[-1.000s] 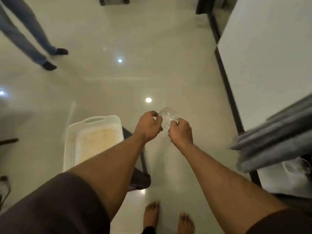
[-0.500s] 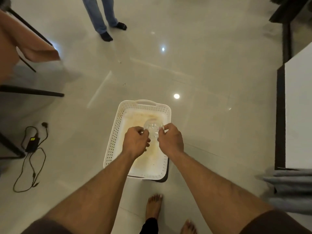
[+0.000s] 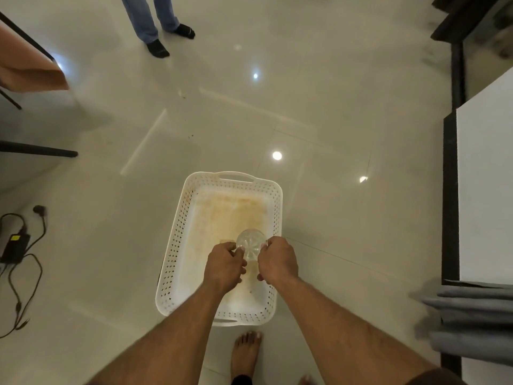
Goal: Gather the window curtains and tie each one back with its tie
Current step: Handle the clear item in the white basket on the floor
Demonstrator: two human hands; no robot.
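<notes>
Both hands hold a small clear round piece (image 3: 250, 243) with ribs radiating from its middle; what it is I cannot tell. My left hand (image 3: 224, 266) pinches its left edge and my right hand (image 3: 277, 261) pinches its right edge. They hover over a white perforated basket (image 3: 177, 245) on the floor, whose bottom is stained yellow. Grey curtain folds (image 3: 472, 326) hang at the right edge, beside a white wall (image 3: 488, 190). No curtain tie is visible.
Another person's legs in jeans and dark socks (image 3: 158, 47) stand at the far side. A black power adapter with cables (image 3: 16, 247) lies on the floor at left. Dark frame legs (image 3: 39, 152) and an orange cloth (image 3: 30, 70) are upper left. My bare feet (image 3: 245, 354) stand below the basket.
The view has swung left from the curtain and wall to the basket, which now sits under my hands. Both hands keep their hold on the clear piece.
</notes>
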